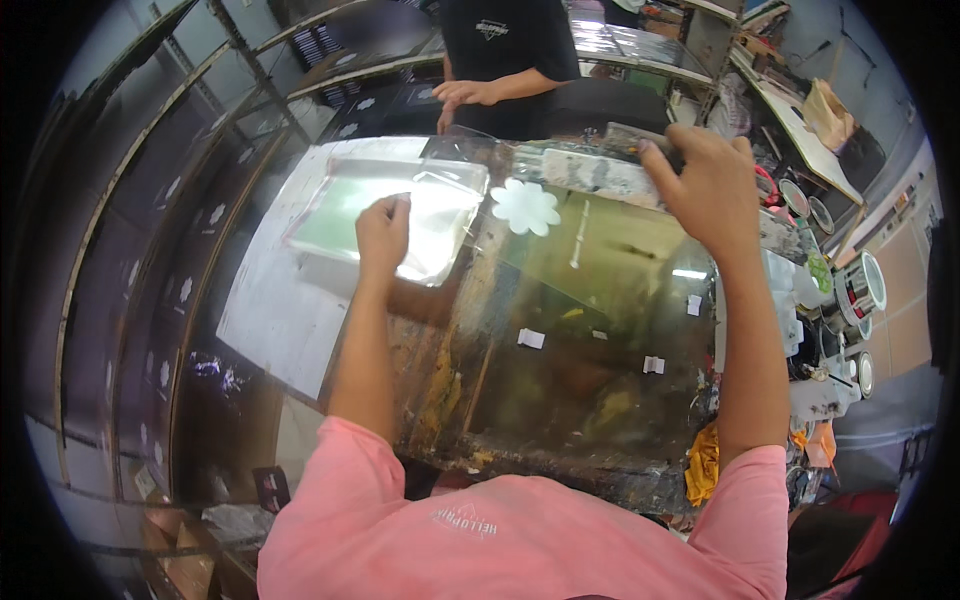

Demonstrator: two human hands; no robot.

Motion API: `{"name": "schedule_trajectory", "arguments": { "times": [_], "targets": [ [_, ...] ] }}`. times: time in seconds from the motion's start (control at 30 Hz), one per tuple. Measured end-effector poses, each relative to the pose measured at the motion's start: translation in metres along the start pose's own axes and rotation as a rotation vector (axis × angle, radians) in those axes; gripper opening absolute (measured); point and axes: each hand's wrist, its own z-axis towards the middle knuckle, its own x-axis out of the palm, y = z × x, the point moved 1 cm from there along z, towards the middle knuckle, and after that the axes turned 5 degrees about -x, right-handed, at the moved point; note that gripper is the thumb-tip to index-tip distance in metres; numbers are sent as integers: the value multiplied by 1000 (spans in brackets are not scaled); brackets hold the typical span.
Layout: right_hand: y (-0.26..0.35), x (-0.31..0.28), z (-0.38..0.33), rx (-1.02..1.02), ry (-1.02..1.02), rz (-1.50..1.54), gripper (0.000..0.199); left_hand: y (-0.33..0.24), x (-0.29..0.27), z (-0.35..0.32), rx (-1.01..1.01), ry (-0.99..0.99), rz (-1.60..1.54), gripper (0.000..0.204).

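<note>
Left hand (384,232) lies knuckles up, fingers curled, on the near right part of a clear plastic sheet (400,215); whether it pinches the film or just presses it, can't tell. Sheet lies over a pale green panel on a white board (275,320), left half of the worktop (560,455)

Right hand (708,185) reaches to the far edge of the stained glass screen (590,330), fingers wrapped over a paint-crusted squeegee bar (590,172) – closed grip on its right end. Bar lies across the far side of the screen

White flower cutout (526,206) lies on the glass just below the bar, between the two hands, just right of the sheet's corner. Small white tape tabs (531,338) are stuck mid-screen

Second person in a black shirt (500,45) stands across the worktop, their hand (462,93) resting at its far edge. Ink cans (858,285) at right, yellow rag (703,462) at near right corner
</note>
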Motion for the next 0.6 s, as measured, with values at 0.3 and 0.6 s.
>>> {"name": "schedule_trajectory", "arguments": {
  "times": [0.3, 0.6],
  "targets": [
    [6, -2, 5, 3, 37, 22, 46, 140, -31, 54, -246, -142, 472, 48],
    [-3, 1, 6, 13, 53, 16, 47, 66, -25, -69, 118, 291, 663, 58]
  ]
}}
